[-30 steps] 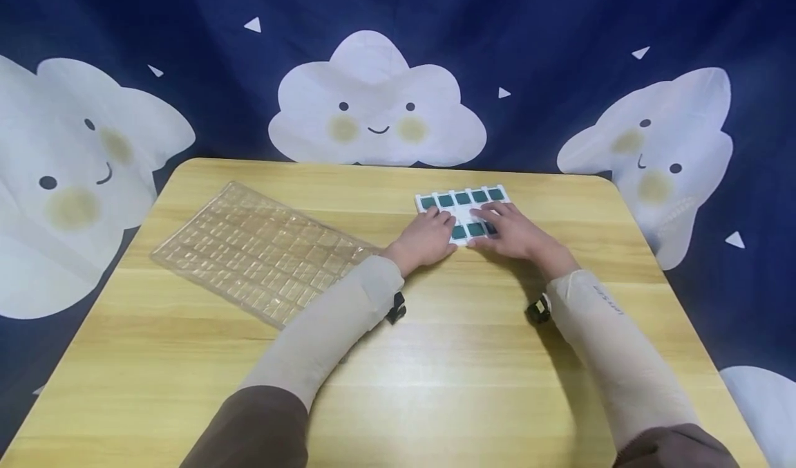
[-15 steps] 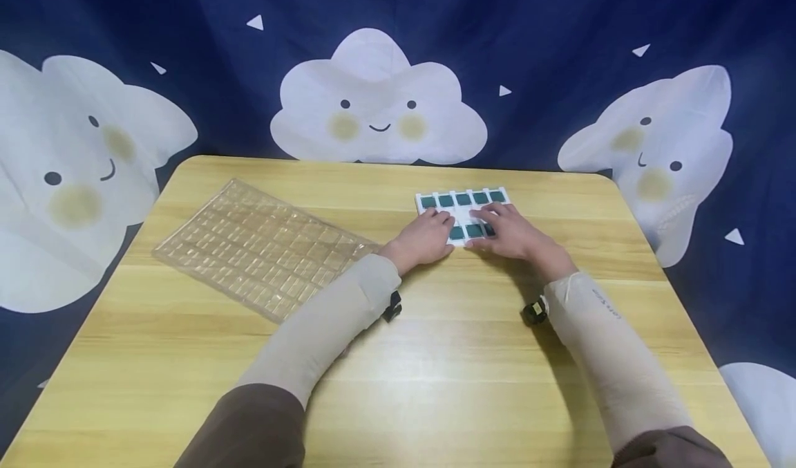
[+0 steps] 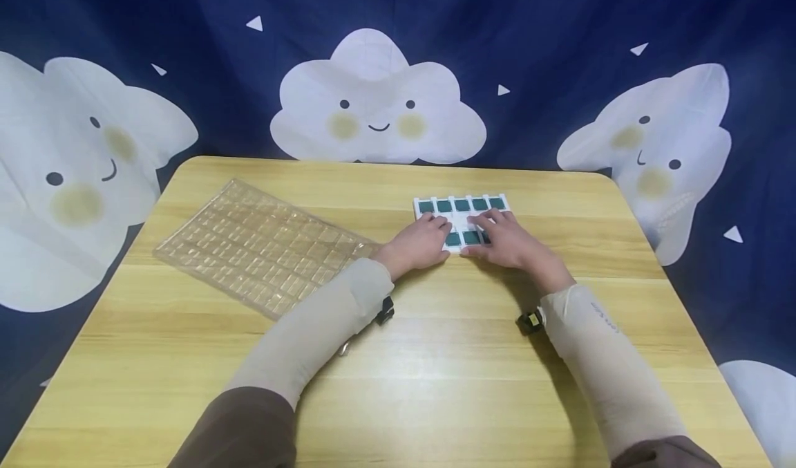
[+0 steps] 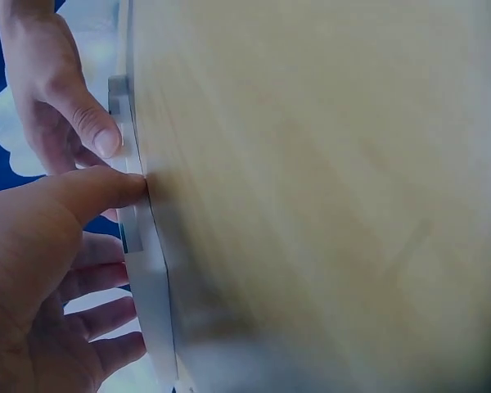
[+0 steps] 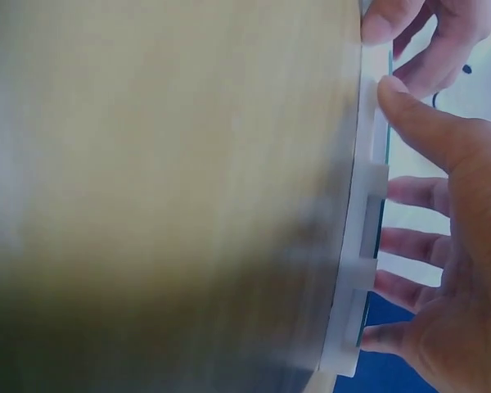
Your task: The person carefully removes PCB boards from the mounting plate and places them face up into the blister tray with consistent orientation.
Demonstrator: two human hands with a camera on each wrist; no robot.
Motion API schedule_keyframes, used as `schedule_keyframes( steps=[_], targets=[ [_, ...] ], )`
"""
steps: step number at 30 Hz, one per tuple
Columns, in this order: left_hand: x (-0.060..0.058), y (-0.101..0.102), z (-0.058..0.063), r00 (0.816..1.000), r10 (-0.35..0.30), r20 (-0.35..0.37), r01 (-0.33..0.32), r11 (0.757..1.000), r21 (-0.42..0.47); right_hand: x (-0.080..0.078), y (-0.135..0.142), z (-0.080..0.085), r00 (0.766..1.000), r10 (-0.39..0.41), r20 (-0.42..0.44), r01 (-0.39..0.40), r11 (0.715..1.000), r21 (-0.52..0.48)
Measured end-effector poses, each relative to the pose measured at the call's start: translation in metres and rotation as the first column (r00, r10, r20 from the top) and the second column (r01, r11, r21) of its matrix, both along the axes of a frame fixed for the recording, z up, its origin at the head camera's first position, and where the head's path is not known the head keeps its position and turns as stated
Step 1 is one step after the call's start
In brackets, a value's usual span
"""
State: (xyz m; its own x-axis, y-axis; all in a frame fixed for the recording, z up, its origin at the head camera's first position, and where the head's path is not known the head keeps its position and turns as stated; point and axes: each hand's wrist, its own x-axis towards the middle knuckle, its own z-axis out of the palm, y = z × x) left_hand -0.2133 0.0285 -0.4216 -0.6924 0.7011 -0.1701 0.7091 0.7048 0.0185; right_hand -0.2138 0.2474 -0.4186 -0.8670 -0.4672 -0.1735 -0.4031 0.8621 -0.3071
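A flat white tray [image 3: 461, 220] with rows of dark green squares lies near the far side of the wooden table. My left hand [image 3: 418, 241] holds its left part, the fingers over the top and the thumb at the near edge. On the right part, my right hand [image 3: 506, 241] has spread fingers across the top, its thumb also at the near edge. Both thumbs are close together near the middle. In the left wrist view, the left thumb [image 4: 119, 188] presses the tray's side; the right wrist view shows the right fingertips [image 5: 393, 270] on its upper face.
A clear plastic sheet tray [image 3: 267, 243] with many small compartments lies at an angle to the left, partly under the left forearm. The table [image 3: 435, 385] reaches a dark blue curtain [image 3: 528, 25] printed with white clouds.
The white tray has slid slightly toward me, with both hands moving along with it. The clear tray stays in place.
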Motion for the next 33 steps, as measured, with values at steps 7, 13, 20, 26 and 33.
schedule_keyframes(
  steps=[7,13,20,26,33],
  targets=[
    [0.006,-0.004,0.003,1.0,-0.006,0.01,0.006,1.0,0.002,0.01,-0.006,0.003,1.0,0.005,-0.011,-0.005,1.0,0.014],
    [0.015,-0.007,0.006,1.0,-0.016,0.021,0.016,1.0,-0.001,0.02,-0.01,0.003,0.999,0.005,-0.032,-0.005,1.0,0.019],
    [0.023,-0.011,0.009,0.999,-0.039,0.037,0.039,0.999,-0.003,0.034,-0.013,0.003,0.998,0.017,-0.053,-0.014,0.998,0.058],
    [0.031,-0.013,0.011,0.997,-0.073,0.032,0.074,0.997,-0.012,0.045,-0.015,0.003,0.996,0.041,-0.081,-0.035,0.996,0.082],
    [0.042,-0.018,0.012,0.996,-0.081,0.037,0.081,0.997,-0.017,0.057,-0.012,0.006,0.987,0.098,-0.131,-0.089,0.994,0.068]
  ],
)
